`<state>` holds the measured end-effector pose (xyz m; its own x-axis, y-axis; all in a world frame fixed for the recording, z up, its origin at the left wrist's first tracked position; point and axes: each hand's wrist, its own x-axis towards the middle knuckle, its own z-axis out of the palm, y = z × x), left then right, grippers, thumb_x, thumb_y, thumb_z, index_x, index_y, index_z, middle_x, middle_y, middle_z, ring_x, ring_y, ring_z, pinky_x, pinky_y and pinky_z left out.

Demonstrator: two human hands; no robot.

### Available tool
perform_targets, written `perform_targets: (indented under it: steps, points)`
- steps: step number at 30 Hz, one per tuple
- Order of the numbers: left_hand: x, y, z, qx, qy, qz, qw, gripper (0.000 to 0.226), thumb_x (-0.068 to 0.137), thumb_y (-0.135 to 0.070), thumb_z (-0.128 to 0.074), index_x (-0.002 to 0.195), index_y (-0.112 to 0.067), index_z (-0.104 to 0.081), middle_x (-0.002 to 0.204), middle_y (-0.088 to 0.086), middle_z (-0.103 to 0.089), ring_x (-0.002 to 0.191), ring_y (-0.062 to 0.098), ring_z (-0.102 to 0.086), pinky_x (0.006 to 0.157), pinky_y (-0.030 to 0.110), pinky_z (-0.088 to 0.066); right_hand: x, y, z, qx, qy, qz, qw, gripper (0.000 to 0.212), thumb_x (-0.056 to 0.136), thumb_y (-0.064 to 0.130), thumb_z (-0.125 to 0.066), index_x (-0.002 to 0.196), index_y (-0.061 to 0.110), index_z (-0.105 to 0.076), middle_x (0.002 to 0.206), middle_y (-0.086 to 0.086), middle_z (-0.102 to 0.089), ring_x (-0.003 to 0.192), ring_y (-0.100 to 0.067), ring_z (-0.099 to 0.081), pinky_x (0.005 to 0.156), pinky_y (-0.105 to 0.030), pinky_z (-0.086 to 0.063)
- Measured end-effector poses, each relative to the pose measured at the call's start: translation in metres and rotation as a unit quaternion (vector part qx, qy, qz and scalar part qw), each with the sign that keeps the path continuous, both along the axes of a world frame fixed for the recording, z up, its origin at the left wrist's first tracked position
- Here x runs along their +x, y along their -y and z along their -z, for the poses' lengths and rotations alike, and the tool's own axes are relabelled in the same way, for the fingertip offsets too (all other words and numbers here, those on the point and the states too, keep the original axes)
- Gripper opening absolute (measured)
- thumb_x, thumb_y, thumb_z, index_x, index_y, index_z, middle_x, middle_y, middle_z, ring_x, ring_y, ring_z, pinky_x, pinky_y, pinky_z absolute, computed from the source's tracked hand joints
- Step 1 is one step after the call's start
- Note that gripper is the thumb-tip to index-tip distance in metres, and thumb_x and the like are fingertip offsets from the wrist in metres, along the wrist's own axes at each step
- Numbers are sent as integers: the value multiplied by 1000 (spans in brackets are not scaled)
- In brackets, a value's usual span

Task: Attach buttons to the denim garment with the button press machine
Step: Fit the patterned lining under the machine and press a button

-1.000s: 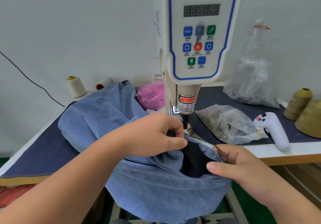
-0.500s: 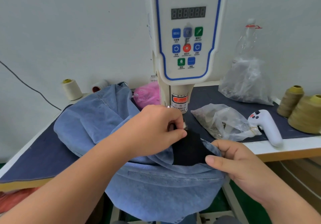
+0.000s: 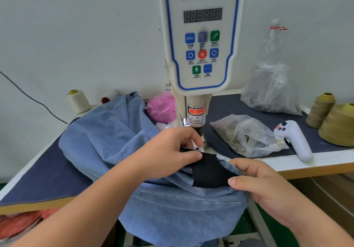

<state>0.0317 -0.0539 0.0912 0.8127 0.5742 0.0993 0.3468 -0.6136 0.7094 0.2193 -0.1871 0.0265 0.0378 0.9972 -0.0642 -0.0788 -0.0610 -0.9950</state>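
1. Centrally: tall cream button press machine (image 3: pixel 201 35) with blue-edged control panel, marked "SERVO BUTTON MACHINE"; digit display above coloured buttons; orange warning label on the ram.
2. Light blue denim garment (image 3: pixel 107 137), heaped over the dark-covered worktable (image 3: pixel 38 172) left of the machine and hanging off the front edge, one fold drawn up beneath the ram.
3. Black fabric patch (image 3: pixel 208 172) on the garment's edge, between both hands.
4. Left hand (image 3: pixel 168 150): fingers curled, thumb and forefinger pinching patch and denim just below the ram.
5. Right hand (image 3: pixel 262 185): thumb on top, fingers tucked under, gripping the garment's edge at the patch's near corner.
6. Clear plastic bag of small metal parts (image 3: pixel 243 133), right of the machine.
7. White handheld controller (image 3: pixel 295 139), beside that bag.
8. Olive thread cones (image 3: pixel 333 120), far right; cream thread spool (image 3: pixel 78 101), far left; pink plastic bag (image 3: pixel 162 106) behind the garment.
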Motion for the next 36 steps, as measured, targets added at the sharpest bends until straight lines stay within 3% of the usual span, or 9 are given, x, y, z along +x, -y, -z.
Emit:
perform_targets:
  steps: [4,9,14,18,20,23,27,30,36]
  points:
    - [-3,-2,7,-25,9,-3,1000,12,92,-18,-68,95,-29,-67,89,8,-69,89,30,-63,88,50,-50,3,0,5,-13,-1,10,1000,24,76,16,-72,98,12,-75,104,-24,-70,95,-32,-67,87,-39,-51]
    - [-13,-3,12,-54,30,-5,998,24,98,-16,-58,96,-39,-63,70,-5,-53,64,6,-46,66,17,-41,3,2,10,-15,-24,56,998,30,68,23,-70,96,20,-78,97,-10,-75,91,-21,-69,83,-32,-51]
    - [-20,2,12,-123,12,20,992,17,96,-27,-54,89,-29,-69,85,12,-57,79,26,-48,78,33,-39,-1,-2,13,-17,-9,101,995,24,87,1,-63,107,11,-73,101,-15,-74,96,-29,-66,92,-44,-48]
    - [-24,8,12,-127,14,19,992,12,83,-33,-75,90,-32,-65,84,-13,-64,71,8,-56,71,21,-46,-5,-5,11,11,-26,121,992,26,73,21,-70,95,10,-75,91,-20,-68,88,-27,-61,89,-43,-46]
    - [-24,11,16,-105,15,2,994,18,84,-28,-78,92,-33,-63,82,0,-65,61,15,-51,62,28,-44,-7,-7,10,26,-15,106,994,31,69,31,-70,90,8,-74,86,-17,-67,85,-25,-60,85,-43,-45]
    - [-26,13,18,-112,37,-18,993,25,86,-18,-76,95,-36,-61,100,8,-67,74,33,-64,72,44,-55,-8,-8,10,36,-2,87,996,31,71,35,-69,87,9,-73,83,-13,-67,82,-22,-60,81,-39,-46]
    - [-27,13,22,-128,33,-27,991,37,85,-11,-75,102,-41,-61,98,-5,-68,87,29,-69,81,41,-58,-8,-7,9,41,60,76,994,13,88,20,-63,85,15,-75,78,-8,-67,77,-13,-61,73,-27,-49]
    - [-26,12,23,-124,12,-40,991,33,84,-13,-76,105,-36,-65,97,-7,-72,87,17,-72,84,37,-59,-7,-7,11,39,102,97,989,17,93,12,-60,87,18,-76,82,-14,-69,78,-14,-62,77,-30,-49]
    - [-25,10,19,-196,43,-60,978,22,95,-9,-58,104,-27,-69,78,-12,-74,70,3,-67,61,17,-52,-5,-4,10,4,91,136,986,27,87,1,-66,88,25,-78,86,2,-76,81,-7,-70,78,-27,-49]
